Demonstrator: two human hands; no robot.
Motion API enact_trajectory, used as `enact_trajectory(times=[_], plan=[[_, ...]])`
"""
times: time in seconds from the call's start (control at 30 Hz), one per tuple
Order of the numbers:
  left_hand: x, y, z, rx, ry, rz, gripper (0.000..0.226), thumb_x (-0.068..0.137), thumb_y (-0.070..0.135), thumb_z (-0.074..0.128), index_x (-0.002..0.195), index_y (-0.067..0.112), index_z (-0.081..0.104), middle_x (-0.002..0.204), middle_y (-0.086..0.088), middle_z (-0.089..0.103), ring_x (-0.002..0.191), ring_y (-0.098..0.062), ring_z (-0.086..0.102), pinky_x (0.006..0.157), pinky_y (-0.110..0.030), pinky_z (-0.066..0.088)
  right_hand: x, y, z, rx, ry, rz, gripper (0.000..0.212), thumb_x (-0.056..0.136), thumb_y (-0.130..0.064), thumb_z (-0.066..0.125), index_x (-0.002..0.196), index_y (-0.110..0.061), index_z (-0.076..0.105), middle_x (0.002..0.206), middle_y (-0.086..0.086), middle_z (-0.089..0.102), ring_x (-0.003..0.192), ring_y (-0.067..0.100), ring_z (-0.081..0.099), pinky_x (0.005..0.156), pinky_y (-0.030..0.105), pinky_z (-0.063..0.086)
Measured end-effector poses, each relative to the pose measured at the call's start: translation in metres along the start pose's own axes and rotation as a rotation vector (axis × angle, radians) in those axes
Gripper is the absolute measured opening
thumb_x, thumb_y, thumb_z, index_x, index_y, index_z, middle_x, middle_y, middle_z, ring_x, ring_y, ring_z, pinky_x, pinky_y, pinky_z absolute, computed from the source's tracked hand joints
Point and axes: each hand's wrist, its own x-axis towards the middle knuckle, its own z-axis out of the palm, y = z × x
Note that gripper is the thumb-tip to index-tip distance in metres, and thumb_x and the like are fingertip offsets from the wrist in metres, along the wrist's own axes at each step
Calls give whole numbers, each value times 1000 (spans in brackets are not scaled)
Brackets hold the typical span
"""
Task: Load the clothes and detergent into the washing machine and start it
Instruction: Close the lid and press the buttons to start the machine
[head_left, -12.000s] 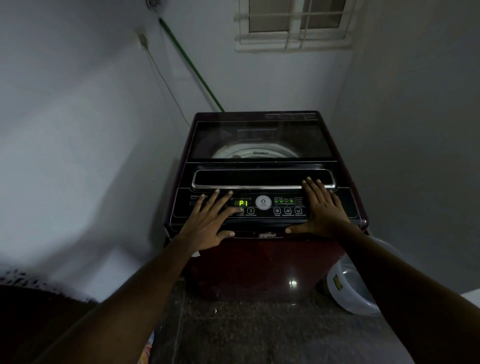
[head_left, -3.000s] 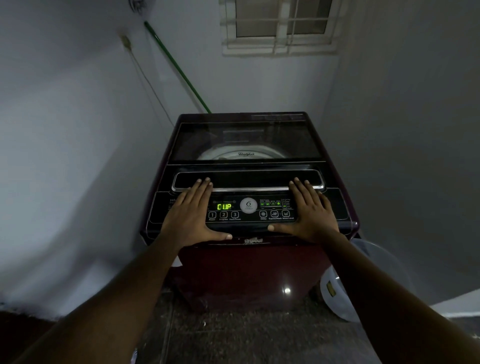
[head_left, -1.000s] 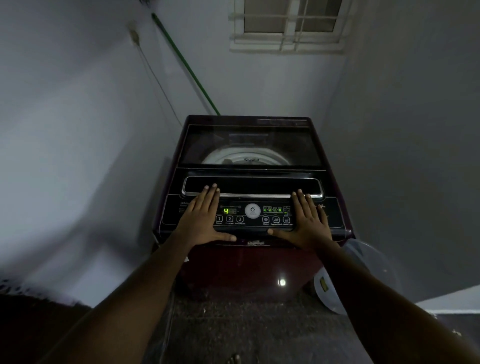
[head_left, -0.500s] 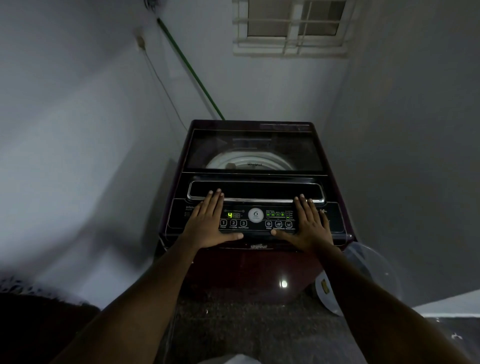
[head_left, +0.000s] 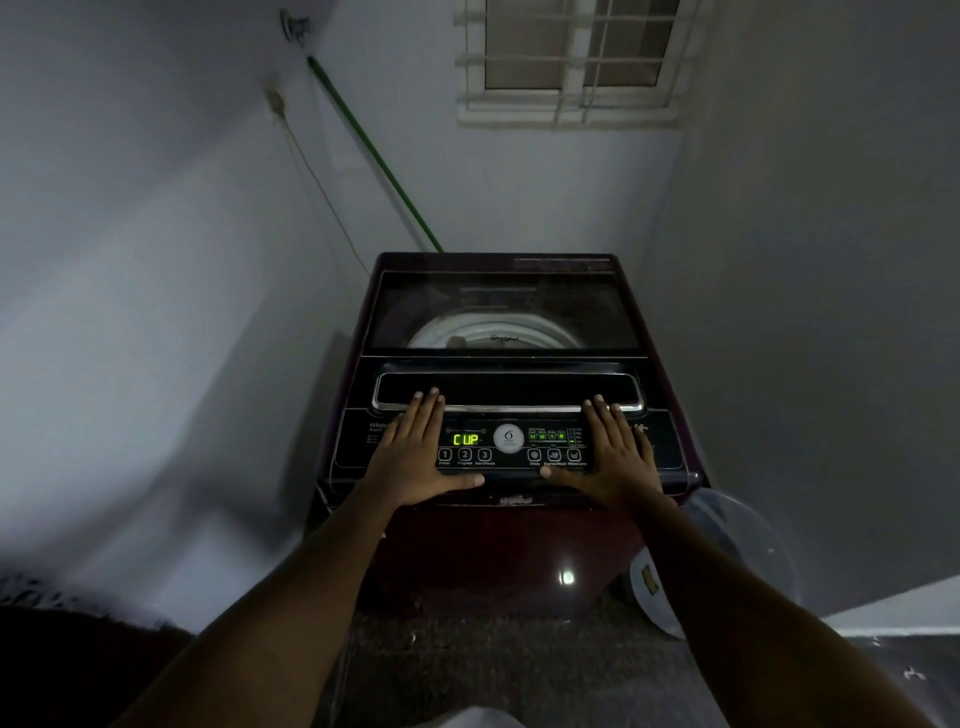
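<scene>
- The floor (head_left: 493, 665) nearest you is dark, speckled stone.
- Near right, a clear round plastic tub (head_left: 727, 566) with a small yellow sticker leans just beside the washer.
- The washing machine (head_left: 498, 551) stands in the corner between the left and right walls, its back to the far wall. Its front is glossy maroon and shows one bright glint.
- Your left hand (head_left: 415, 457) lies flat on the left of the black control panel (head_left: 670, 441), fingers straight and together and thumb spread inward. It holds nothing.
- Your right hand (head_left: 613, 457) lies flat in the same way on the right of the panel, thumb pointing left, and grips nothing.
- Between your hands, the green display (head_left: 465, 439) reads "CUP". Round buttons (head_left: 464, 455) below it are numbered 1, 2 and 3, and the third label reads "Start/Pause". A white round badge (head_left: 508, 437) carries a "6".
- Your fingertips reach the long, chrome-trimmed black handle (head_left: 509, 387).
- Beyond it, the dark glass lid (head_left: 498, 306) is closed. A white drum rim (head_left: 493, 332) shows through it, with a brand mark too small to read for certain.
- Far left, a thin green pole (head_left: 374, 153) and a pale cord (head_left: 322, 192) slant down the wall.
- Farthest off, a white barred window (head_left: 566, 62) sits high up.
</scene>
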Motion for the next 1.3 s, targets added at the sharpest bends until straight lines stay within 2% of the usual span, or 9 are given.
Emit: enact_trajectory(times=[1.3], plan=[[1,-2,6,-9,43,1,138,58,99,34,152,15,-21,159,1,-30,146,-16,-28,118,-41,-9,0,0,1,4,7,-1,128,55,-97,40,152,-29,-9,159,-12,-17,144,6,-22,119,43,-7]])
